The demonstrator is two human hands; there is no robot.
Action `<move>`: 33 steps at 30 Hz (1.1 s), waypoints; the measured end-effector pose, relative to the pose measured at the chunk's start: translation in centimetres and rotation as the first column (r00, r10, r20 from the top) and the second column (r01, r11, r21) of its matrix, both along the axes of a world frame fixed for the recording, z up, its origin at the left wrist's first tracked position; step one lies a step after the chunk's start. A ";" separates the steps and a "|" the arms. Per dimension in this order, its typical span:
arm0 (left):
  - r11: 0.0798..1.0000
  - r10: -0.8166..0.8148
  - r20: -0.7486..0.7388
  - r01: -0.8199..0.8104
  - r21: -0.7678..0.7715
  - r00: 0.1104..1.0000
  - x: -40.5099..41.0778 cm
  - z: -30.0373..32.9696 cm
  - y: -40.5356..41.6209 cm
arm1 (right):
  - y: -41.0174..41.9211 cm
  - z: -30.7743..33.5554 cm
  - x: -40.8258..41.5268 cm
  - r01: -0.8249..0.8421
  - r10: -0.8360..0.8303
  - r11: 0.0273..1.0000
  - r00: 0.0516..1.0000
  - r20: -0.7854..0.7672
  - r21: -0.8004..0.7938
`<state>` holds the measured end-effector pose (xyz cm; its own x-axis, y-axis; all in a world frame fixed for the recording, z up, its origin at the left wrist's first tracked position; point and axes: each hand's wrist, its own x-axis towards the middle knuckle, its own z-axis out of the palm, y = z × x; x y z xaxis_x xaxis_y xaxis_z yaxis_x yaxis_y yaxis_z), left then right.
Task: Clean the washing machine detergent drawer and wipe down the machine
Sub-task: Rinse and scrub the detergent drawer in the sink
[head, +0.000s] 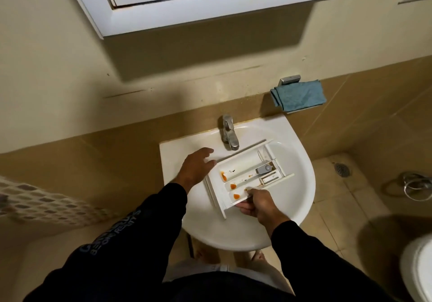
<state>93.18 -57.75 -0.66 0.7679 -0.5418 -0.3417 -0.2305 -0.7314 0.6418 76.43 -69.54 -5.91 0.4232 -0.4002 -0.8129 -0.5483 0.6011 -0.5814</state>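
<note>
A white detergent drawer (243,173) lies tilted across the white sink basin (297,185), below the metal tap (228,132). Orange residue spots and dark specks mark its three long compartments, and a grey cap sits near its far end. My right hand (256,204) grips the drawer's near edge with thumb on top. My left hand (195,166) hovers over the sink's left rim beside the drawer's left corner, fingers spread, holding nothing. A folded blue cloth (299,96) lies on a small wall shelf up right of the sink.
A white window frame (210,5) hangs above on the beige wall. A patterned basket or stool (42,201) stands at left. A floor drain (341,169), a coiled hose (413,185) and a white toilet rim (418,269) are at right.
</note>
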 end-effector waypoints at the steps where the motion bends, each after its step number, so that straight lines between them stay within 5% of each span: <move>1: 1.000 -0.009 0.009 0.009 0.003 1.000 0.0 -0.1 0.1 | 0.2 -0.2 0.1 0.014 -0.014 1.000 1.000 0.003 0.012; 7: 0.998 0.044 -0.052 -0.042 0.041 0.998 -0.1 -1.0 0.5 | -0.2 -0.4 0.5 0.030 -0.030 0.999 0.999 -0.011 0.029; 14: 0.982 0.131 -0.192 -0.100 0.163 0.972 -1.2 -2.8 0.4 | -1.1 -0.6 1.1 -0.105 0.106 0.994 0.994 -0.009 0.036; 20: 0.972 0.184 -0.140 -0.159 0.171 0.973 -2.7 -4.6 -0.4 | -2.3 -1.0 0.9 -0.294 0.297 0.953 0.955 -0.022 0.075; 24: 0.946 0.300 -0.198 -0.266 0.183 0.933 -3.4 -5.1 -1.2 | -4.0 -0.4 0.5 -0.509 0.517 0.856 0.847 -0.123 0.088; 30: 0.884 0.455 -0.302 -0.385 0.266 0.837 -3.5 -5.6 -2.3 | -7.7 2.6 1.5 -0.832 0.810 0.551 0.511 -0.288 0.071; 33: 0.867 0.488 -0.323 -0.408 0.286 0.811 -3.3 -5.7 -2.6 | -8.7 3.7 3.9 -0.830 0.779 0.553 0.546 -0.308 -0.071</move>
<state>89.89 -60.32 -6.36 0.7005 -0.0605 -0.7111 0.3807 -0.8111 0.4440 80.36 -78.19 -2.26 0.4694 -0.1307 -0.8732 -0.8652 -0.2657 -0.4253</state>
